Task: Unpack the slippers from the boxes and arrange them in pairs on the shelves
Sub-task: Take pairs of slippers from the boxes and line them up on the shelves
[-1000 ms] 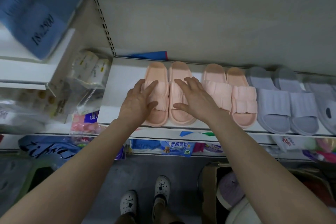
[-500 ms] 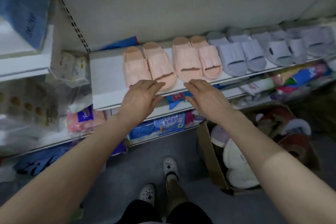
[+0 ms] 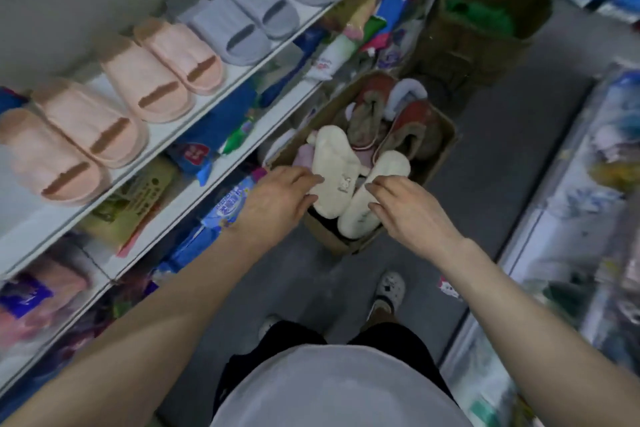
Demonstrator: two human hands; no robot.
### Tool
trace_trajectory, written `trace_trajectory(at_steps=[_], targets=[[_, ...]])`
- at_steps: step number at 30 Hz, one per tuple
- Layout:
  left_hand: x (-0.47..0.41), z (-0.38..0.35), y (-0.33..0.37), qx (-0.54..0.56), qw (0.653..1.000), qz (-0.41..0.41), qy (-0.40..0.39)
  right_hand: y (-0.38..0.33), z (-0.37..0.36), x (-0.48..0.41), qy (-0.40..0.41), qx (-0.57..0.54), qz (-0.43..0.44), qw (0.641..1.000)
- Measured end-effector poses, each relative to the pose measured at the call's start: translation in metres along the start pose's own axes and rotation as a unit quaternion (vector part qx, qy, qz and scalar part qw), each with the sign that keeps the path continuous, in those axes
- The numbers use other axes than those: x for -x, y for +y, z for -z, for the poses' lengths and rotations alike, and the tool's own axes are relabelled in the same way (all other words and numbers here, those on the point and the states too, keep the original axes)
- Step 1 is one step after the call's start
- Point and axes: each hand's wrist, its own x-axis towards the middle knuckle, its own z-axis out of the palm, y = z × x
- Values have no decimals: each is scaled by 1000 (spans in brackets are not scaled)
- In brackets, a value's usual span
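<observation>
Lying on top at the near end of the open cardboard box, which stands on the floor, two cream slippers sit side by side and touching. Both arms are stretched down to them. The left hand has forefinger and thumb parted at the edge of one cream slipper. The right hand has its fingers bent, thumb apart from them, at the side of the second cream slipper. Whether either hand actually grips, I cannot tell through the blur.

Behind them in the same box are reddish-brown furry slippers. On the white shelf to the left stand two pairs of pink slides and, farther along, pairs of grey slides, each pair set side by side with toes toward the aisle. A second box stands beyond the first, with something green inside.
</observation>
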Motion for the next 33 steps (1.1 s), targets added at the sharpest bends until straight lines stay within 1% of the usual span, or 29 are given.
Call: trace_trajectory(at_steps=[4,6,8,10,13,16,20,23,26,29,33], targets=[[-69,-48,56,8,999,-22,-22,80,-5,44,3,-19,-51,999],[-105,-69,88,4,999,-28,-16,125,0,59,-1,-17,-69,998],[-138,-90,120,24,999,-35,-10,172,8,72,2,-12,-90,996],[-172,-109,147,41,999,-27,-11,219,15,83,4,-14,-103,995],[-226,-136,178,47,998,-9,-36,289,27,89,9,-15,-122,992],[-279,-157,198,49,998,-12,-32,349,34,87,9,-19,-143,989],[-360,-183,205,39,998,-23,-34,428,40,67,11,-19,-164,986],[-427,-205,198,35,999,-14,-35,490,44,40,6,-21,-174,984],[-499,-224,189,40,998,-4,-43,556,47,6,2,-26,-186,982],[-571,-234,182,51,997,26,-53,620,56,-33,-9,-35,-192,981],[-665,-244,174,32,998,33,-54,703,67,-89,-17,-37,-186,982]])
